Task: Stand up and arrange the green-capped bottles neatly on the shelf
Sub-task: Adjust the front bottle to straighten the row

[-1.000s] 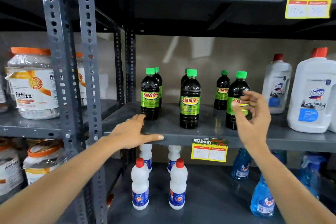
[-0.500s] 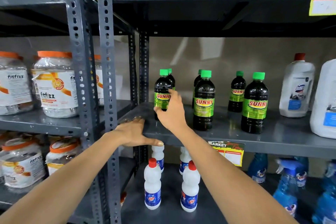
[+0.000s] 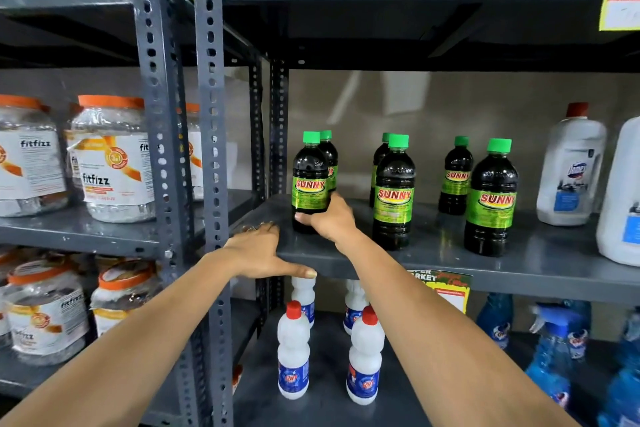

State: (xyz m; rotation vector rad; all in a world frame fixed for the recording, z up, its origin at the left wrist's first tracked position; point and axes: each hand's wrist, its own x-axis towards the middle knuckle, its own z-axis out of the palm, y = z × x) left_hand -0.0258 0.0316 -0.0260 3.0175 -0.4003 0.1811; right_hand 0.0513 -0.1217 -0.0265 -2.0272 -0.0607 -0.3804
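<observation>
Whereas a second ago the right hand (image 3: 330, 218) hovered by the rightmost bottle, it now grips the base of the front-left green-capped bottle (image 3: 310, 184), upright on the shelf (image 3: 519, 263). Left hand (image 3: 258, 250) lies flat, released, on the shelf edge. All six stand; only alignment appears outstanding.

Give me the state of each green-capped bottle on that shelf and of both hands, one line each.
Front-left bottle: upright, capped, held low in the right hand's grip.
Front-middle bottle: upright, capped, free.
Front-right bottle: upright, capped, free.
Three rear bottles: upright, capped, one behind each front bottle.
Right hand: closed around the front-left bottle.
Left hand: flat on the shelf edge, holding nothing.
</observation>
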